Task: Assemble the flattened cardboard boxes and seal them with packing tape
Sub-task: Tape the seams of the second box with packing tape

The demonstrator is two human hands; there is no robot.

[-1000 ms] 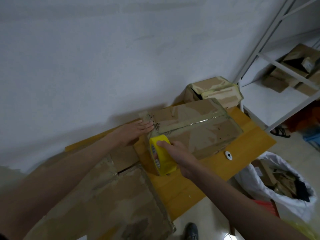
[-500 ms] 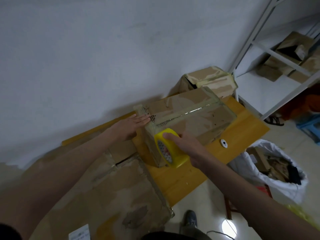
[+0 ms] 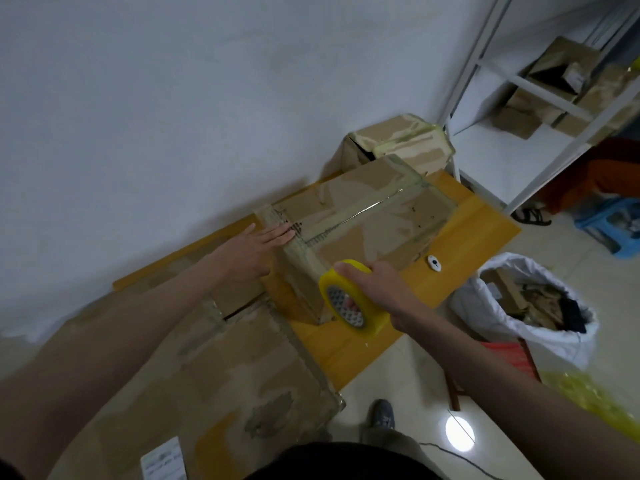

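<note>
An assembled cardboard box (image 3: 363, 220) lay on the yellow table (image 3: 478, 230), a shiny tape strip along its top seam. The left hand (image 3: 254, 251) pressed flat, fingers straight, against the box's near-left end. The right hand (image 3: 375, 284) gripped a yellow tape roll (image 3: 349, 299) at the box's near corner. Flattened cardboard (image 3: 225, 368) lay nearer than the box. Beyond the box stood a second taped box (image 3: 401, 140); right of the box, a small white disc (image 3: 434, 263).

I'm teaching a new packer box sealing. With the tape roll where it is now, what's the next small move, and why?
Probably pull the tape roll further down the box's near end face. The right hand holds it partway down, while the left hand lies flat, steadying the box's top corner.
</note>
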